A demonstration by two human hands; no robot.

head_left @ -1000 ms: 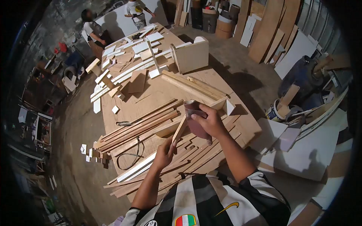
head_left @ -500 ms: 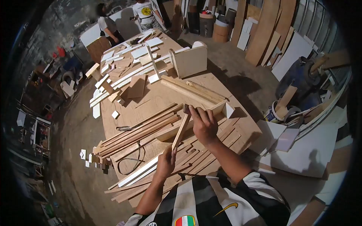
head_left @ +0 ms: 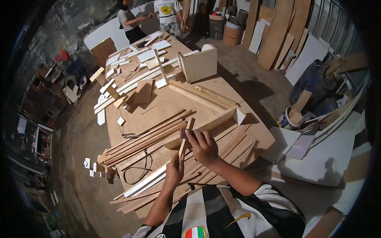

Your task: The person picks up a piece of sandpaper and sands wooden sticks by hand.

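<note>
Gripping one strip point(head_left: 183, 150), left hand point(head_left: 174, 170) sits near right hand's point(head_left: 204, 149) one sandpaper point(head_left: 183, 133).

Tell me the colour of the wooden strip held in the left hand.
The strip is light brown, best seen in the head view.

leaning boards point(head_left: 279, 35), dark barrel point(head_left: 307, 82), bucket point(head_left: 285, 121)

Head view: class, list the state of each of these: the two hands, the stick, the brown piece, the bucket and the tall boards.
Left hand: closed on the stick's lower end
Right hand: closed on the brown piece
Stick: held up, tilted
Brown piece: against the stick
Bucket: open, wood sticking out
Tall boards: leaning
</note>
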